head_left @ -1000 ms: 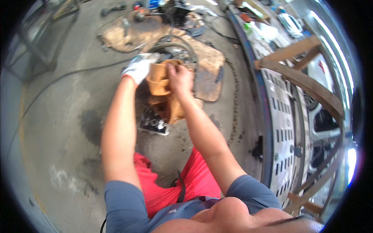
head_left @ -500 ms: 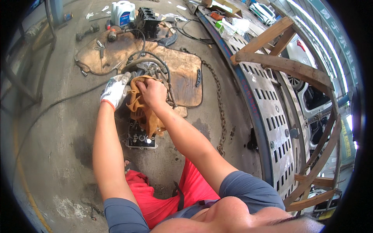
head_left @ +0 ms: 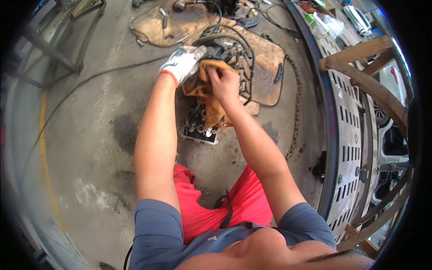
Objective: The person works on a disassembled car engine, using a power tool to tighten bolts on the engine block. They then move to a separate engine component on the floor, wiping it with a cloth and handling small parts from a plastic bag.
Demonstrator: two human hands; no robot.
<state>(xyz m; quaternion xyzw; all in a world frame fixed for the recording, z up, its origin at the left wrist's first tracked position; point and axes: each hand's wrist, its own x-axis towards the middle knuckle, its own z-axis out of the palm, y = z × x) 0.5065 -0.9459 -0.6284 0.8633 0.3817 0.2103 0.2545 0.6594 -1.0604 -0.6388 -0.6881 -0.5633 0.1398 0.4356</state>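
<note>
My left hand [head_left: 182, 65], in a white knit glove with an orange cuff, closes against the left side of a greasy engine assembly [head_left: 231, 51]. Its fingertips are partly hidden, so what they grip is unclear. My bare right hand [head_left: 223, 83] is closed on a brown-orange rag [head_left: 216, 111], bunched at the top and hanging in folds toward me. The rag partly covers a black engine part with a pale metal edge [head_left: 193, 134] on the floor. Dark hoses [head_left: 253, 58] loop around the assembly's far and right sides.
Stained cardboard [head_left: 265, 87] lies under and beyond the engine assembly. A rusty chain [head_left: 295, 112] runs along its right. Farther right stands a slotted metal platform [head_left: 346, 117] with a wooden frame [head_left: 360, 74]. A black cable [head_left: 103, 72] crosses the floor at left.
The view has shifted, so the engine assembly and both hands appear farther right and higher. My left hand stays at the assembly's left side; my right hand still grips the rag.
</note>
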